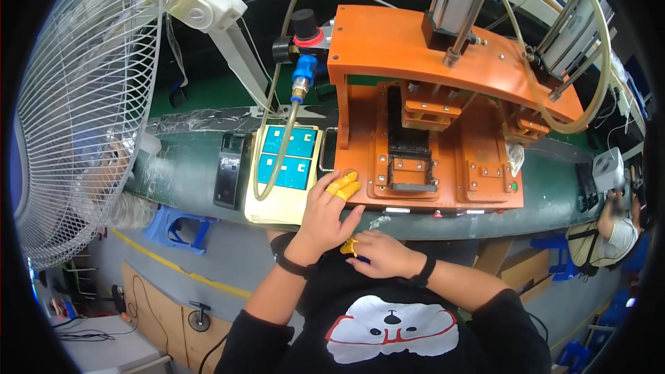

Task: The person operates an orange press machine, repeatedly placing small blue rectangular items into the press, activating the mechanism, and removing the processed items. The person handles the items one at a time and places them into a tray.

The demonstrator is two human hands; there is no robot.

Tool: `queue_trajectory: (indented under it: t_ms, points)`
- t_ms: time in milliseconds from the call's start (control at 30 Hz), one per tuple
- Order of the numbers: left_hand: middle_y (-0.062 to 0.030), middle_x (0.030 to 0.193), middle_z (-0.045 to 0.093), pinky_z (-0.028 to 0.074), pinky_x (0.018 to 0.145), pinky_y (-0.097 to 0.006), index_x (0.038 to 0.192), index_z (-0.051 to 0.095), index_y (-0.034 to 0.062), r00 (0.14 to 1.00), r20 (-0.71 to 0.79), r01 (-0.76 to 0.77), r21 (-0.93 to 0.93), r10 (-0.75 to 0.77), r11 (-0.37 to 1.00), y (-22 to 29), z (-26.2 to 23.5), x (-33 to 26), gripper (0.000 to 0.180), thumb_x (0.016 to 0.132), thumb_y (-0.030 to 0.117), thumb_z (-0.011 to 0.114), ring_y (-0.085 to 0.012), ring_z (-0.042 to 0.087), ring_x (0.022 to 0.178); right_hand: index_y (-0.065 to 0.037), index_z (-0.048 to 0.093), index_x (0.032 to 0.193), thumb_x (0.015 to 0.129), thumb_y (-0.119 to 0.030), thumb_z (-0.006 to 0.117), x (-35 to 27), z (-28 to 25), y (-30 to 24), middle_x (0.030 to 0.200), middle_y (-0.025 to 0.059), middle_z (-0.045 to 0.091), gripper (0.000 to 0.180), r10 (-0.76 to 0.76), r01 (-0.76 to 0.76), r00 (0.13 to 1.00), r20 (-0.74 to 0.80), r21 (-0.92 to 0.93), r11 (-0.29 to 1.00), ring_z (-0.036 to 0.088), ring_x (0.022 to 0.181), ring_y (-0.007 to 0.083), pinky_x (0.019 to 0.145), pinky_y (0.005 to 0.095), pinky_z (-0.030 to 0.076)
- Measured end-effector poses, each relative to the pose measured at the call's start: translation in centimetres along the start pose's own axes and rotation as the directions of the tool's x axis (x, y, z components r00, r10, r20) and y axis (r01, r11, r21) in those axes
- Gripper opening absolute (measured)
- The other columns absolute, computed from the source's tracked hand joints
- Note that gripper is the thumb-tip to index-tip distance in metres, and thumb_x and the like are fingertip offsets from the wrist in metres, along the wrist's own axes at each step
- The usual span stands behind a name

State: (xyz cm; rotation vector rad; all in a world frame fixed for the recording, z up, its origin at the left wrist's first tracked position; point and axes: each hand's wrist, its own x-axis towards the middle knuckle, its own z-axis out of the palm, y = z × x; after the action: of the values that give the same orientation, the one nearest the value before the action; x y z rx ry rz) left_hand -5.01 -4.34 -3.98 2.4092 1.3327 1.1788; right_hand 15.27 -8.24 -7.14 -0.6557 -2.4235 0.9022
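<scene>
My left hand (pixel 325 215), with yellow finger covers on two fingers, is at the front left corner of the orange press (pixel 357 125). Its thumb stands apart from the fingers and nothing shows in it. Closer to my body, my right hand (pixel 384 253) is curled, also with yellow on a finger. A small dark blue bit shows by its fingertips, too little to name. In the press's left fixture lies a black rectangular frame (pixel 414 185). Left of the press, two teal cards (pixel 284 171) lie on a stack of yellow sheets (pixel 271 211).
A large wire-guarded fan (pixel 90 97) fills the left side. A black flat device (pixel 228 173) lies beside the sheets. An air hose (pixel 277 159) hangs over the cards from a blue fitting (pixel 303 73). A person (pixel 613 235) sits at far right near a small white fan (pixel 607 168).
</scene>
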Motion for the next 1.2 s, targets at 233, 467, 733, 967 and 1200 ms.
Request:
queue_trajectory:
  t_ms: [233, 467, 733, 967, 1200]
  points:
    - [-0.0191, 0.135, 0.067, 0.047, 0.109, -0.048, 0.124, 0.068, -0.0016, 0.989, -0.106, 0.098, -0.050, -0.103, 0.994, -2.1, -2.7, -0.6, 0.039, 0.091, 0.015, 0.077, -0.0406, 0.060, 0.127, -0.003, 0.063, 0.089, 0.092, -0.019, 0.072, 3.1, 2.3, 0.9, 0.092, 0.0147, 0.059, 0.018, -0.106, 0.108, 0.988, -0.116, 0.010, 0.994, 0.063, 0.089, 0.0345, 0.079, 0.0467, 0.052]
    - [-0.0184, 0.135, 0.068, 0.045, 0.111, -0.052, 0.121, 0.071, 0.0037, 0.948, 0.029, 0.305, 0.206, -0.317, 0.930, -7.9, -5.2, -2.9, 0.045, 0.081, 0.019, 0.086, -0.0434, 0.057, 0.133, -0.003, 0.063, 0.094, 0.086, -0.015, 0.076, 5.8, 4.4, 2.3, 0.104, 0.0142, 0.060, 0.020, -0.148, 0.125, 0.956, -0.255, -0.104, 0.987, 0.064, 0.082, 0.0336, 0.073, 0.0436, 0.055]
    - [-0.0191, 0.124, 0.071, 0.042, 0.111, -0.054, 0.115, 0.075, 0.0059, 0.933, 0.038, 0.328, 0.318, -0.357, 0.890, -8.0, -3.7, -2.4, 0.047, 0.077, 0.028, 0.091, -0.0443, 0.058, 0.132, -0.005, 0.062, 0.097, 0.085, -0.016, 0.074, 6.3, 5.8, 3.5, 0.108, 0.0131, 0.059, 0.020, -0.149, 0.127, 0.974, -0.171, -0.137, 0.982, 0.062, 0.094, 0.0323, 0.083, 0.0442, 0.052]
    - [-0.0191, 0.107, 0.075, 0.050, 0.101, -0.052, 0.109, 0.076, 0.0051, 0.932, 0.059, 0.315, 0.364, -0.359, 0.877, -8.2, -4.6, -1.1, 0.036, 0.083, 0.027, 0.088, -0.0402, 0.069, 0.114, -0.005, 0.065, 0.104, 0.087, -0.021, 0.073, 6.3, 5.8, 3.3, 0.109, 0.0114, 0.059, 0.025, -0.142, 0.117, 0.985, -0.100, -0.221, 0.968, 0.058, 0.100, 0.0304, 0.087, 0.0429, 0.049]
    - [-0.0183, 0.094, 0.078, 0.058, 0.079, -0.039, 0.106, 0.076, 0.0003, 0.810, -0.168, 0.577, 0.055, -0.562, 0.815, -17.2, -9.7, 0.9, 0.029, 0.092, 0.025, 0.081, -0.0302, 0.076, 0.086, -0.002, 0.067, 0.113, 0.088, -0.028, 0.075, 6.3, 5.8, 3.2, 0.119, 0.0136, 0.060, 0.036, -0.097, 0.084, 0.994, -0.043, -0.243, 0.967, 0.058, 0.108, 0.0328, 0.096, 0.0457, 0.049]
